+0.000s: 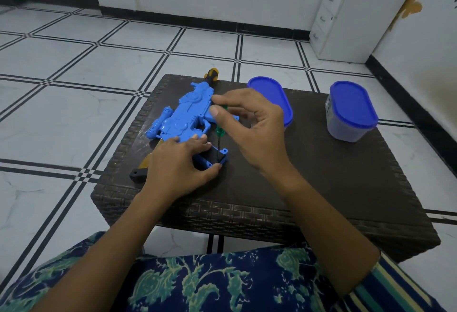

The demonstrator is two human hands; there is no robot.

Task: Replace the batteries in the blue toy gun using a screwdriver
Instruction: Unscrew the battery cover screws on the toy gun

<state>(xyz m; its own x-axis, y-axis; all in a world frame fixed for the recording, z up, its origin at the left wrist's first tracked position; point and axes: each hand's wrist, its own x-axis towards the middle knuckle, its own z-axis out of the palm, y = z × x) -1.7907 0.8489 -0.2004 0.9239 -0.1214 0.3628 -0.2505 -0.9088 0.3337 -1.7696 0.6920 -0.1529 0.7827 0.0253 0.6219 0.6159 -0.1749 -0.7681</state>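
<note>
The blue toy gun (184,114) lies on its side on a dark woven table (321,188), barrel pointing away, black and yellow tip at the far end. My left hand (178,166) grips the gun's blue magazine part (217,158) near the table's front, thumb on its lower edge. My right hand (249,126) pinches the green handle of a small screwdriver (219,133) between thumb and fingers. The screwdriver stands nearly upright with its thin shaft tip set into the black face of that part.
Two containers with blue lids stand on the table: one behind my right hand (274,96), one at the far right (351,111). A white drawer unit (346,15) stands by the wall. Tiled floor surrounds the table; my patterned lap is below.
</note>
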